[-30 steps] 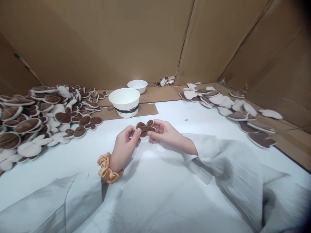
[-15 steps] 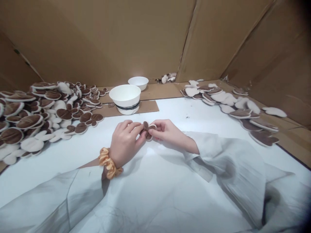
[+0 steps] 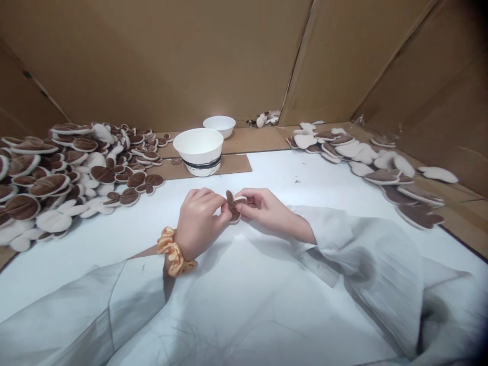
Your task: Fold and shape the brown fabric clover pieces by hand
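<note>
Between my two hands is a small brown plush piece [image 3: 234, 214] with a pale edge and several rounded lobes. My left hand [image 3: 202, 216] pinches its left side between thumb and fingers; a yellow scrunchie [image 3: 176, 252] circles that wrist. On the opposite side, my right hand [image 3: 267, 211] grips the piece with its thumb on top and the fingers curled behind. One narrow lobe sticks up between the hands. Parts of the piece are hidden by my fingertips.
At left lies a large heap of brown-and-white plush pieces [image 3: 49, 185]. A white bowl [image 3: 198, 145] with dark thread around it stands ahead on a cardboard strip [image 3: 238, 163], a smaller bowl [image 3: 220, 125] behind. More plush pieces [image 3: 381, 178] lie at right. Cardboard walls [image 3: 152, 61] enclose the white table.
My left fingers have drawn back a little, so more of the plush piece shows. Both hands stay on it. The whole view has shifted slightly.
</note>
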The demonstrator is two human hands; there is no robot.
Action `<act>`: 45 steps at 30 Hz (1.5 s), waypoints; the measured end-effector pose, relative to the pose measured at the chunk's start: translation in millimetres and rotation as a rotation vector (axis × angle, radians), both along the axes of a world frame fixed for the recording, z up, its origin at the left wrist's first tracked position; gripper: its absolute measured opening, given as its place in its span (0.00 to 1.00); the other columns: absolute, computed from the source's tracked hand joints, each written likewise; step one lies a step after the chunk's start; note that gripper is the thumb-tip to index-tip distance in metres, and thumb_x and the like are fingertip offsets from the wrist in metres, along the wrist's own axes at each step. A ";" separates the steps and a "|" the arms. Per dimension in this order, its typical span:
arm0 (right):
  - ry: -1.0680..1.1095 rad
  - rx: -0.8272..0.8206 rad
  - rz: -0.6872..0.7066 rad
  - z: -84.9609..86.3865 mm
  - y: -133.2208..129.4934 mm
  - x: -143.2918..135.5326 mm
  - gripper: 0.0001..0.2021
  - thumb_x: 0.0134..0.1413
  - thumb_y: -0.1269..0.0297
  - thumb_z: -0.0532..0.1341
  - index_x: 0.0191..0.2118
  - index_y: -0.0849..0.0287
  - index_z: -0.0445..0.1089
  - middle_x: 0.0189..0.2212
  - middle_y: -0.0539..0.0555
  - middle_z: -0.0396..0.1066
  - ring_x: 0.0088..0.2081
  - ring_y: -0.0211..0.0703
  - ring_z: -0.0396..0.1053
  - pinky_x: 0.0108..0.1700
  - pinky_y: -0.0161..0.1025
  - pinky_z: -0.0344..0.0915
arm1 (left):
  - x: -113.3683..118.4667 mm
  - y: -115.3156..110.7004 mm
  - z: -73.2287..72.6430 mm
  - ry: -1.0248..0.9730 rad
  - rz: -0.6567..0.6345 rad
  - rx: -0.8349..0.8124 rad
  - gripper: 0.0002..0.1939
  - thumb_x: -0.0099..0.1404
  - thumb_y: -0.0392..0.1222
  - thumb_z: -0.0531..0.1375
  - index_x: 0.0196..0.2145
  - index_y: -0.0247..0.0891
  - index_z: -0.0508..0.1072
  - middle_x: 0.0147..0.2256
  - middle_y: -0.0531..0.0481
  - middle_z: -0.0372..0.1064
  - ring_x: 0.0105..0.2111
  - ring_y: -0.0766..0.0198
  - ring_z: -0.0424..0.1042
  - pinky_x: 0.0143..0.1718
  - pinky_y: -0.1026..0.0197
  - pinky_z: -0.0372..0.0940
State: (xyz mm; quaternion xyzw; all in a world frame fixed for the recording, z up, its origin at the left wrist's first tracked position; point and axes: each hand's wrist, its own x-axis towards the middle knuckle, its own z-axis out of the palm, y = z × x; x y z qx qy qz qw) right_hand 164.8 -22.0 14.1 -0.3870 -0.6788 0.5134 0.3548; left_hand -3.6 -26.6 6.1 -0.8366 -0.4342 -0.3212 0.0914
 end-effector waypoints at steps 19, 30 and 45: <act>-0.113 0.234 -0.013 -6.7 -3.3 1.3 0.06 0.52 0.74 0.52 0.28 0.63 0.65 0.27 0.51 0.67 0.31 0.36 0.65 0.34 0.34 0.60 | 0.2 -1.4 1.4 -0.107 -0.051 -0.186 0.10 0.60 0.36 0.54 0.25 0.36 0.73 0.26 0.50 0.71 0.30 0.63 0.68 0.38 0.59 0.59; 0.040 -0.001 -0.115 -5.5 -1.5 -2.3 0.03 0.51 0.69 0.56 0.31 0.63 0.65 0.25 0.50 0.65 0.27 0.35 0.65 0.31 0.34 0.62 | 1.5 -0.8 4.3 -0.411 -0.010 -0.445 0.10 0.62 0.41 0.53 0.33 0.37 0.73 0.34 0.49 0.73 0.37 0.61 0.69 0.40 0.60 0.61; 0.153 -0.138 -0.120 -5.2 -1.7 -2.2 0.08 0.52 0.67 0.58 0.38 0.58 0.59 0.28 0.48 0.64 0.27 0.37 0.72 0.31 0.37 0.69 | 5.0 -0.4 -2.7 -0.771 -0.123 -0.798 0.21 0.59 0.44 0.57 0.49 0.36 0.64 0.39 0.46 0.70 0.38 0.61 0.70 0.39 0.59 0.65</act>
